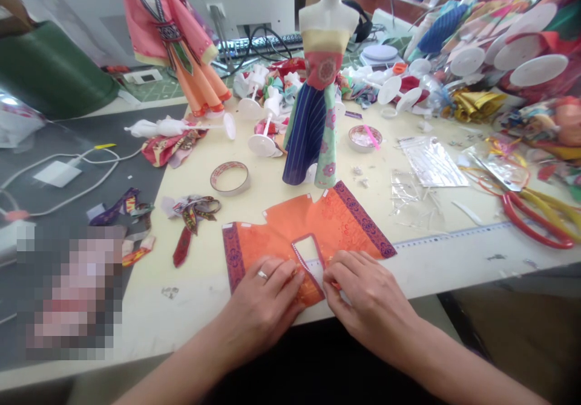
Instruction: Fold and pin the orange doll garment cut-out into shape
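Head view: left hand (261, 296) and right hand (367, 299), both open, fingers spread, press the orange doll-garment cutout (336, 223) evenly flat against the cream worktable (190, 290)

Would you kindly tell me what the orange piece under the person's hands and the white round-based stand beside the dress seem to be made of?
The orange garment piece looks like thin woven fabric, matte with a printed tonal pattern, judging by its soft, flat drape. The white stand looks like smooth moulded plastic, with a slight sheen, though the exact plastic can't be told.
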Demonstrator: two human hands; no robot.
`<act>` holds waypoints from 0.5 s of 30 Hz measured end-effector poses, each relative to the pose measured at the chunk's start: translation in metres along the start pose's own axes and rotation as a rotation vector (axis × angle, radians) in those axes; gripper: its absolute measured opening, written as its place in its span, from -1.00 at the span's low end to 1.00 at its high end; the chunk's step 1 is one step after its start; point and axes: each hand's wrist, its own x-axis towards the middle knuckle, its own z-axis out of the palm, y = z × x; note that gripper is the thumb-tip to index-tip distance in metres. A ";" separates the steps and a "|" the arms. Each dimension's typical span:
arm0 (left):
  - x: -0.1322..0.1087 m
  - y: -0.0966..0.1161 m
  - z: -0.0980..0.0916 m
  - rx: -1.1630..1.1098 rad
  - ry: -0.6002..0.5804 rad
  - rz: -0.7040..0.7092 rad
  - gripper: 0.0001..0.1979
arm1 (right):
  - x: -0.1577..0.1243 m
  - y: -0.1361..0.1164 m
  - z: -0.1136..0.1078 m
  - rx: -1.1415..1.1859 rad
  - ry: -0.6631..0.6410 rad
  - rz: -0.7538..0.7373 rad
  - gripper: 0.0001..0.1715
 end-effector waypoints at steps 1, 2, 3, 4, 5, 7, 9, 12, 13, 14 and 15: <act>0.000 0.000 0.000 -0.006 0.000 -0.009 -0.72 | 0.000 0.000 0.000 0.000 0.002 0.002 -0.78; 0.000 0.000 0.000 -0.011 0.000 -0.016 -0.72 | 0.001 0.000 -0.001 -0.001 0.005 0.004 -0.78; 0.000 0.000 0.000 -0.016 -0.001 -0.019 -0.72 | 0.002 0.000 -0.001 -0.002 0.007 0.005 -0.78; 0.000 0.000 0.000 -0.021 -0.002 -0.019 -0.72 | 0.003 0.000 -0.002 -0.004 0.009 0.004 -0.78; 0.000 0.000 0.000 -0.026 -0.004 -0.015 -0.72 | 0.004 0.000 -0.002 -0.007 0.013 0.003 -0.78; 0.001 0.000 0.000 -0.034 -0.005 -0.012 -0.72 | 0.006 0.000 -0.003 -0.013 0.023 -0.004 -0.77; 0.001 0.000 -0.001 -0.036 -0.006 -0.018 -0.72 | 0.008 0.000 -0.004 -0.017 0.032 -0.009 -0.77; 0.001 0.000 -0.002 -0.042 -0.013 -0.025 -0.73 | 0.010 0.001 -0.007 -0.020 0.041 -0.016 -0.76; 0.001 0.000 -0.002 -0.045 -0.016 -0.025 -0.73 | 0.011 0.001 -0.008 -0.022 0.043 -0.018 -0.76; 0.001 0.000 -0.002 -0.047 -0.016 -0.026 -0.74 | 0.012 0.001 -0.009 -0.023 0.044 -0.021 -0.76; 0.001 0.000 -0.002 -0.048 -0.015 -0.026 -0.74 | 0.013 0.001 -0.011 -0.027 0.043 -0.023 -0.76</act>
